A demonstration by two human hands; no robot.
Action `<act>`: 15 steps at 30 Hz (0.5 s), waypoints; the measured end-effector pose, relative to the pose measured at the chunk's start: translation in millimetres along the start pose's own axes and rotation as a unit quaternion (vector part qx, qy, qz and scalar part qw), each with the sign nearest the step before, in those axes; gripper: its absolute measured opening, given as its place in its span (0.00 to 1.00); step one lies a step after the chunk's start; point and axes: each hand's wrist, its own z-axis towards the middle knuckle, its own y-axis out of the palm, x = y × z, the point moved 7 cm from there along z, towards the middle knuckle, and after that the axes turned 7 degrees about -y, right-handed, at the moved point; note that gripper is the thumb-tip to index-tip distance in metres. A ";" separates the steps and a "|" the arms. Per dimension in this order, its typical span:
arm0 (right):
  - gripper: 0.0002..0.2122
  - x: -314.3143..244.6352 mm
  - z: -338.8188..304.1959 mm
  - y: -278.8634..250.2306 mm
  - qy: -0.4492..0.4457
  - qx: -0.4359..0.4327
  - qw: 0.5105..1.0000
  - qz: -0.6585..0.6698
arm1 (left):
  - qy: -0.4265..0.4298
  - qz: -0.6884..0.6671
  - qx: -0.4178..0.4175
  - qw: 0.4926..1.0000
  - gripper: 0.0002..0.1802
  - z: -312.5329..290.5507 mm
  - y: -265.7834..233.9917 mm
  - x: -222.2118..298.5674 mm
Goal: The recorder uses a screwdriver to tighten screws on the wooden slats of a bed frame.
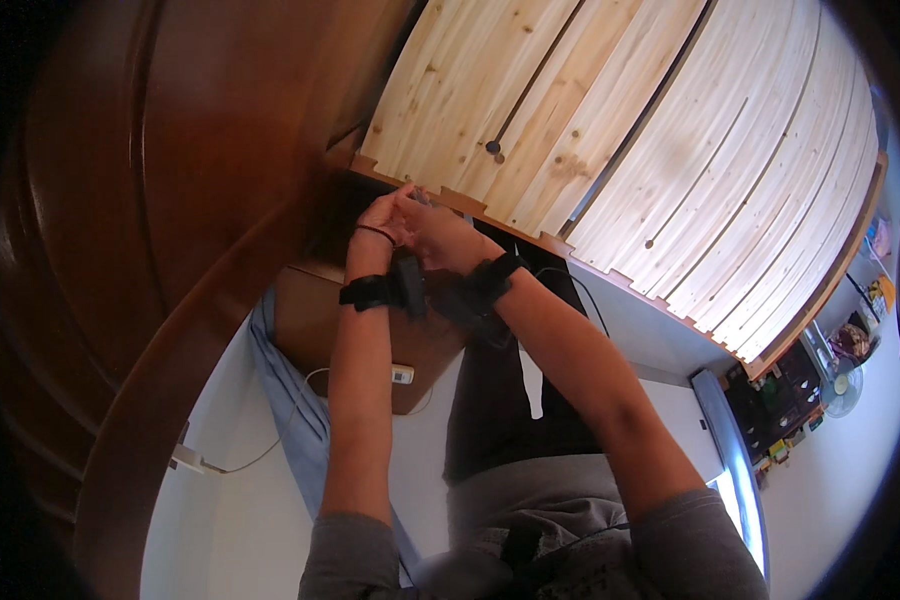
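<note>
My left hand (374,218) and my right hand (438,236) meet at the near edge of a bed frame's pale wooden slats (590,90), close to the dark headboard. Their fingers are closed and bunched together. Something small and greyish shows at the fingertips, but its kind is too small to tell. The right palm is partly blurred, and the left fingers are partly hidden behind the right hand. Both wrists wear black straps with dark modules, and a thin dark band circles the left wrist.
A glossy brown headboard (235,110) rises at the left. Below my hands stands a brown cabinet (315,320) with a small white device (402,374) and a cable. A blue curtain (295,395) hangs beside it. Far right are a fan (842,392) and cluttered shelves.
</note>
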 end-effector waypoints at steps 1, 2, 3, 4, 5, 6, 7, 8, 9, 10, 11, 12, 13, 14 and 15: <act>0.14 -6.7 7.8 7.8 -0.073 -0.057 0.991 0.099 | 0.000 -0.007 -0.001 1.000 0.07 2.8 2.2 1.8; 0.12 -15.0 13.1 12.4 -0.145 -0.114 0.963 0.196 | 0.001 -0.005 -0.001 1.000 0.07 6.5 -1.5 5.1; 0.12 -14.9 15.6 18.1 -0.141 -0.118 0.963 0.198 | 0.017 0.038 0.005 0.999 0.07 8.8 -18.5 10.6; 0.10 -18.5 18.7 23.5 -0.159 -0.115 0.958 0.210 | 0.033 0.081 0.013 0.996 0.07 8.4 -37.6 16.8; 0.07 -20.5 23.2 26.0 -0.177 -0.111 0.952 0.222 | 0.034 0.076 0.019 0.996 0.07 2.6 -48.4 19.9; 0.07 -18.1 27.9 33.5 -0.170 -0.118 0.952 0.223 | -0.017 0.054 -0.084 0.995 0.07 -5.7 -47.2 14.8; 0.07 -20.4 31.4 40.3 -0.247 -0.125 0.958 0.075 | -0.067 0.030 -0.185 0.980 0.07 -18.6 -44.0 7.4; 0.06 -22.8 37.0 44.1 -0.321 -0.125 0.936 -0.076 | -0.066 0.026 -0.181 0.981 0.07 -25.8 -40.7 3.3; 0.06 -15.0 64.8 18.2 -0.325 -0.106 0.936 -0.083 | -0.005 0.018 -0.091 0.996 0.08 -18.6 -18.2 4.3; 0.06 -26.0 86.0 -32.7 -0.457 -0.029 0.843 -0.283 | 0.050 0.026 -0.022 0.998 0.09 -4.7 29.6 6.3; 0.06 -36.3 86.3 -67.9 -0.542 0.040 0.695 -0.471 | 0.037 0.044 -0.053 0.997 0.09 5.9 75.6 -0.8; 0.06 -35.6 85.4 -54.1 -0.540 0.032 0.701 -0.465 | 0.026 0.030 -0.020 0.999 0.10 0.5 63.1 -5.5; 0.07 -29.5 86.4 -1.6 -0.436 -0.003 0.658 -0.614 | 0.028 0.005 0.033 0.999 0.12 -20.5 25.5 -3.7; 0.09 -26.6 79.9 34.5 -0.324 -0.029 0.578 -0.748 | 0.041 -0.009 0.054 0.998 0.12 -35.0 -3.7 -0.5; 0.09 -33.9 62.0 55.3 -0.331 -0.041 0.575 -0.747 | 0.051 -0.035 0.006 0.998 0.13 -38.2 -17.3 -0.7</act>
